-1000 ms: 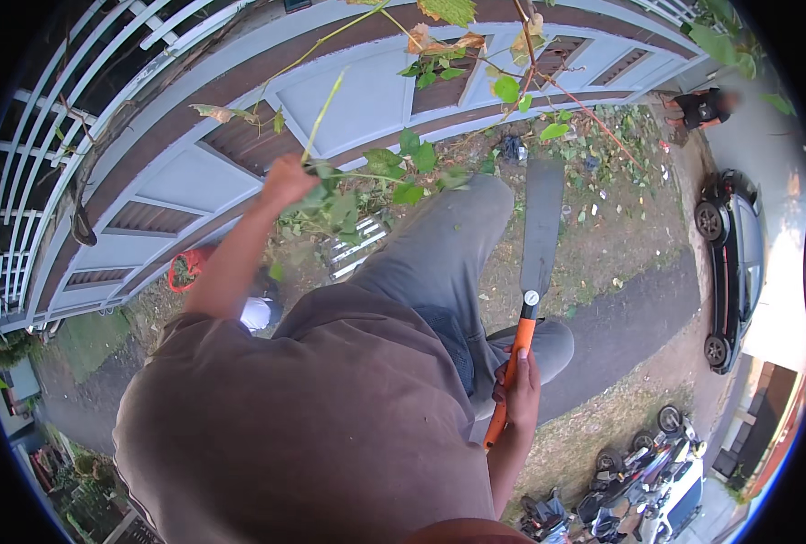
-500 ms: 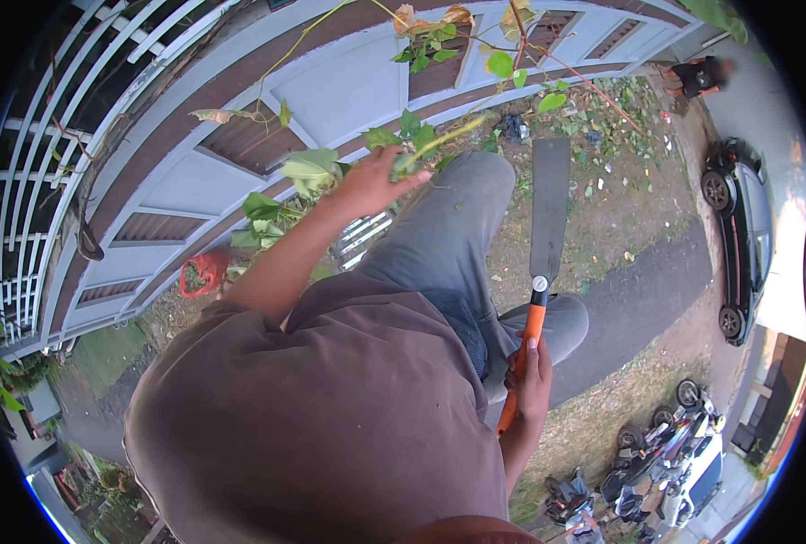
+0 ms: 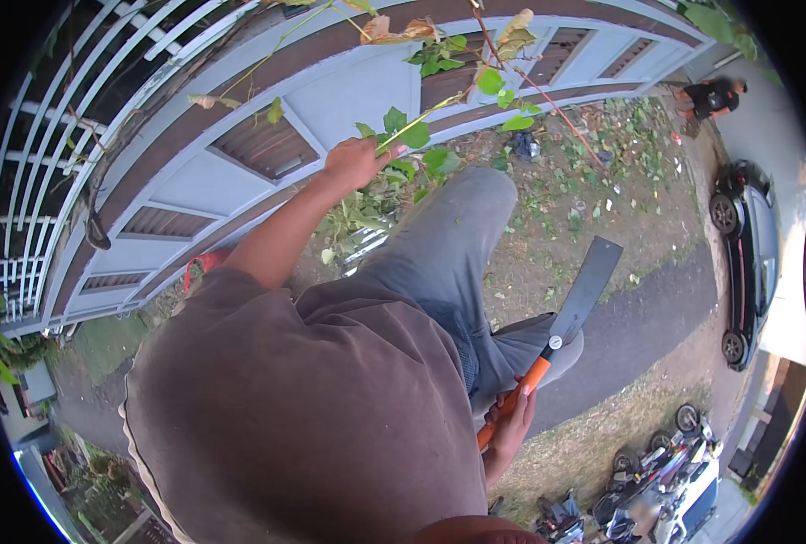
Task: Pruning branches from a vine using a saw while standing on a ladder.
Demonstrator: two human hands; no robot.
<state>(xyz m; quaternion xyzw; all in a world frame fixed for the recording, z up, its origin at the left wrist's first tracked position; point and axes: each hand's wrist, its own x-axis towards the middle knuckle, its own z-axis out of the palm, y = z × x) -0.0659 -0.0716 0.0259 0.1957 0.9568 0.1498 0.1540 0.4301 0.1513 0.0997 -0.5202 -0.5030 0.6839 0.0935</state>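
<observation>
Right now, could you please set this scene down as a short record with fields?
Left hand: at a leafy green stem; whether it grips is unclear
Right hand: closed around the orange handle of a blade
Blade direction: away from the person, toward the upper right of the picture
Beyond left hand: pale wall with brown panels
Ground: scattered leaves
Right side: dark car, parked motorcycles, another person farther off

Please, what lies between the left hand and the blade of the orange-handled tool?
In the head view, green leaves, a grey trouser leg and then leaf-strewn ground lie between the left hand and the blade.
</observation>
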